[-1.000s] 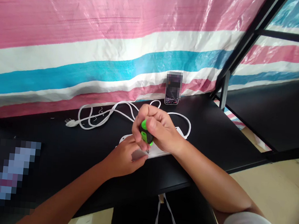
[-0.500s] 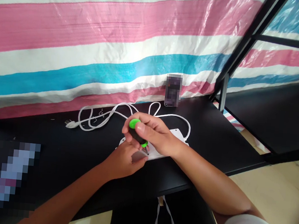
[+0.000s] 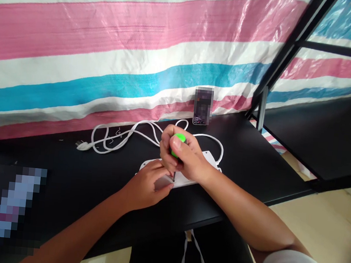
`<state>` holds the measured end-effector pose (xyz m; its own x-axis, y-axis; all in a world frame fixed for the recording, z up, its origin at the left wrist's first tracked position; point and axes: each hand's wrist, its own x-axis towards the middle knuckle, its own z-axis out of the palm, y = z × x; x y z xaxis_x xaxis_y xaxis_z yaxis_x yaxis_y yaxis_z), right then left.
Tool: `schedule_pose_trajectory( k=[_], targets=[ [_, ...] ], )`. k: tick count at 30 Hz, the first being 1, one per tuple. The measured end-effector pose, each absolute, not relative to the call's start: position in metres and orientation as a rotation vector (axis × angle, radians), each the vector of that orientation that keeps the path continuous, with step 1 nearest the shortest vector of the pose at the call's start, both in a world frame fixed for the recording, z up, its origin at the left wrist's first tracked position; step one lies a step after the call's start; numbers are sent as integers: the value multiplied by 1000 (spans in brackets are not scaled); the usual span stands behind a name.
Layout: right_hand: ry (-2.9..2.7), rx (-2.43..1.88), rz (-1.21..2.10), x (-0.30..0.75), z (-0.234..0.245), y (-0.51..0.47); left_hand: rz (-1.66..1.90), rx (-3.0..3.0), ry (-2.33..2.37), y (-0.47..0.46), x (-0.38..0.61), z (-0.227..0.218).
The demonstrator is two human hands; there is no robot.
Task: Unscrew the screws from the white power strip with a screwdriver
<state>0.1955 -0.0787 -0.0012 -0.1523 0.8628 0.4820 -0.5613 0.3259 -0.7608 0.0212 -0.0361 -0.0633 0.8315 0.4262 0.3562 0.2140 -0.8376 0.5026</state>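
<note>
A white power strip [image 3: 209, 156] lies on the black table, partly covered by both hands. My right hand [image 3: 188, 157] is closed around the green and black handle of a screwdriver [image 3: 179, 142]. Its shaft points down, and the tip meets the strip close to the front edge. My left hand [image 3: 148, 182] grips the left part of the strip, fingers across the top and thumb along the front side. What lies under the screwdriver tip is too small to make out.
The strip's white cord [image 3: 128, 134] loops behind it and ends in a plug [image 3: 83, 146] at the left. A phone [image 3: 202, 109] leans against the striped sheet [image 3: 120, 89]. Black metal framing [image 3: 281, 63] rises at the right. A blurred-out item [image 3: 9, 210] is at the lower left.
The screwdriver handle has swung right from a leftward tilt to nearly upright, and my right hand has turned with it. The tip and my left hand have stayed in place.
</note>
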Motion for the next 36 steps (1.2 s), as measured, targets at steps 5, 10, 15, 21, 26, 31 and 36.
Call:
schedule_pose_trajectory(
  k=[5,10,15,21,26,31,36],
  targets=[
    [-1189,-320,1284,196,0,-80,675,2563,465,-36,22,-63],
    [-1305,-320,1359,199,4,-83,569,2525,510,-37,22,-58],
    [-1311,-273,1447,199,3,-82,558,2502,530,-38,22,-58],
    [-1389,-265,1418,201,7,-82,587,2540,628,-40,20,-58],
    [-1354,-260,1436,202,7,-82,569,2526,608,-39,19,-61],
    [-1311,-256,1414,201,4,-82,573,2522,512,-37,21,-61],
    [-1300,-232,1372,202,4,-84,562,2503,470,-36,23,-61]
  ],
)
